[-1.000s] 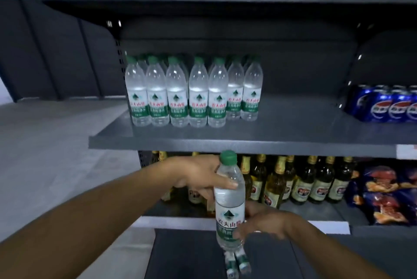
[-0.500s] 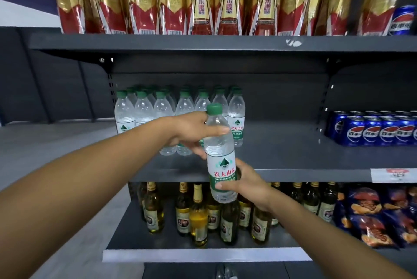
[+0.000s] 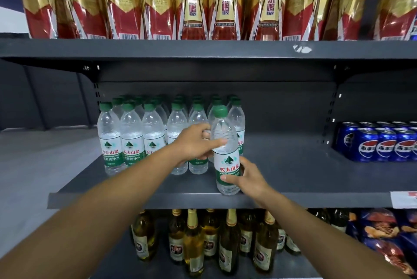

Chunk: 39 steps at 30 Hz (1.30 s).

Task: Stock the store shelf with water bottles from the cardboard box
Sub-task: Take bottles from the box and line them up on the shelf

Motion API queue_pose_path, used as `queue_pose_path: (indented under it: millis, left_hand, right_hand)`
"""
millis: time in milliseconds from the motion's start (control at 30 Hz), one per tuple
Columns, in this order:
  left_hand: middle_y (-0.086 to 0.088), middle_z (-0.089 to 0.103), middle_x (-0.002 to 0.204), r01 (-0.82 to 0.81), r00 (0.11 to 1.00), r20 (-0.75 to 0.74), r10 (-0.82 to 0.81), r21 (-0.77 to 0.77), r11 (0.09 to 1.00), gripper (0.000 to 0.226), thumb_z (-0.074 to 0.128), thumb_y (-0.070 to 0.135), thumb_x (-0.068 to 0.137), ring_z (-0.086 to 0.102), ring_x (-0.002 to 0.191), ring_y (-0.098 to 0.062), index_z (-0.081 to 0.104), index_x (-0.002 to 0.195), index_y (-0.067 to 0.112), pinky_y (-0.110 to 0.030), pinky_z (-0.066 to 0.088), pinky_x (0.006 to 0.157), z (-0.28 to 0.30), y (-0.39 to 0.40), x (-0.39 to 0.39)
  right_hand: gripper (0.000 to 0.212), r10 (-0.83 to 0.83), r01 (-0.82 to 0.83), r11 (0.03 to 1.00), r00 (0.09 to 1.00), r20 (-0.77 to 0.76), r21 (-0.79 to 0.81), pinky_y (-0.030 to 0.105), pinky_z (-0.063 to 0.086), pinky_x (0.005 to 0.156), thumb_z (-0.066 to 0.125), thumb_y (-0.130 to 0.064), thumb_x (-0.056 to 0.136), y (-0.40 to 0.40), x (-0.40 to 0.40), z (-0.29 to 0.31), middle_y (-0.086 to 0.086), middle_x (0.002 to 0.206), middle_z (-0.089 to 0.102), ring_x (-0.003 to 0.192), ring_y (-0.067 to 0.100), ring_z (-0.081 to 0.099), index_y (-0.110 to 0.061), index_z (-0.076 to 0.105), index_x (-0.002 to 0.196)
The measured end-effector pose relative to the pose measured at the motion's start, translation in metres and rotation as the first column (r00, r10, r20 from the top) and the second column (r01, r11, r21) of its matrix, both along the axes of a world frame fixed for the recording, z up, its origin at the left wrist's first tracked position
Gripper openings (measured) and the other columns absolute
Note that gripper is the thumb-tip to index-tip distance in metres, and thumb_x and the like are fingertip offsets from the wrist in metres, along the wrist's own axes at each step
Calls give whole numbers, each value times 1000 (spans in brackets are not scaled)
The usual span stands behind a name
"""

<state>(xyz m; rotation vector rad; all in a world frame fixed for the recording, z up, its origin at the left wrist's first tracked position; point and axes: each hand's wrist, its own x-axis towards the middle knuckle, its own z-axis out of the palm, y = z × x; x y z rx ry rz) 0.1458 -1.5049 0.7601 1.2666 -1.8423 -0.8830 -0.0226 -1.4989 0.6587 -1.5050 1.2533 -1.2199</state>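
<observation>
Head view: both my hands, left hand (image 3: pixel 194 142) and right hand (image 3: pixel 246 176), grip one water bottle (image 3: pixel 226 157) at the shelf (image 3: pixel 158 199) front beside the stocked rows (image 3: pixel 144 134); the box is unseen.

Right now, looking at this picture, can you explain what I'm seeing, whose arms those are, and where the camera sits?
There is no machine here. The camera is worn on a person's head and looks forward and down, so the two bare arms are that person's own. They face a store shelf. On it stand water bottles with green caps, and blue cans farther right. Both hands hold one more bottle, upright near the shelf's front edge: the left hand grips its upper part, the right hand its lower label. Red and gold bottles fill the shelf above, and yellowish glass bottles the one below.
</observation>
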Motion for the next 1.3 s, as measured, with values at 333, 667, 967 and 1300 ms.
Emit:
queue_pose_path:
  millis: [333, 667, 967, 1300]
  left_hand:
    - [6, 69, 112, -78, 997, 5, 78, 21, 997, 38, 68, 20, 86, 65, 99, -12, 60, 124, 22, -36, 52, 92, -76, -44, -10]
    - [7, 69, 96, -207, 976, 65, 209, -36, 978, 27, 70, 10, 81, 62, 77, -1, 67, 108, 11, -1, 44, 66, -129, -68, -22]
    - [4, 71, 92, -324, 938, 93, 335, -115, 939, 14, 68, 22, 83, 66, 86, -8, 67, 96, 16, -29, 54, 82, -145, -74, -32]
    - [0, 69, 85, -400, 873, 193, 449, -244, 883, 19, 61, 34, 88, 63, 85, -18, 65, 91, 16, -34, 52, 80, -146, -71, -32]
  right_hand:
    - [50, 14, -14, 1000, 992, 126, 0, 24, 53, 86, 73, 2, 77, -48, 1, -17, 0, 113, 68, 104, 12, 64, -14, 57, 122]
    - [49, 20, -21, 1000, 981, 194, 5, 19, 54, 79, 72, 4, 77, -80, 4, -33, 0, 113, 66, 104, 10, 63, -15, 52, 117]
    - [59, -74, 80, 996, 989, 132, -40, 30, 53, 93, 76, 4, 72, -97, 8, -45, 9, 122, 55, 110, 14, 60, -15, 49, 121]
    - [53, -91, 96, 995, 981, 173, -18, 14, 53, 77, 76, 2, 73, -102, 12, -47, 1, 111, 65, 101, 7, 62, -16, 53, 117]
